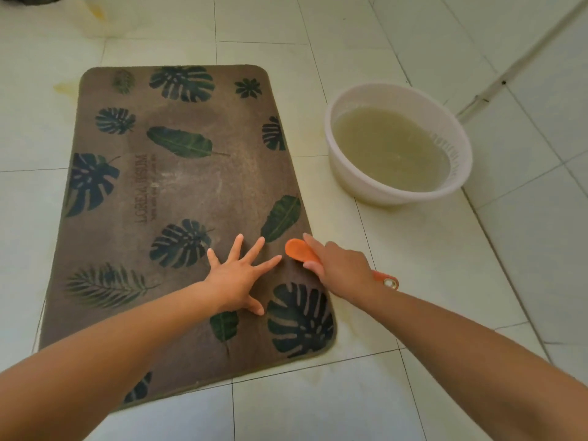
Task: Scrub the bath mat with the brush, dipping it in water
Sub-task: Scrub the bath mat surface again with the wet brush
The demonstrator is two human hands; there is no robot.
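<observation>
Bath mat [178,186], brown with leaves, lies flat on the tiled floor [445,281], its long axis running away from the person. Beyond the mat's right edge sits the basin [350,173] of murky water. On the mat's near right corner, the left hand [237,276] presses splayed and empty; the right hand [342,268] grips the orange brush [299,249], bristles probably down, nearer the basin.

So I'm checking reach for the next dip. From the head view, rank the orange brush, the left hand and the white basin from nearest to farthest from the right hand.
1. Orange brush: gripped in the right hand, at the bath mat's right edge.
2. Left hand: just to its left, spread flat on the mat.
3. White basin: farthest, ahead and to the right on the floor tiles, holding murky water.
</observation>
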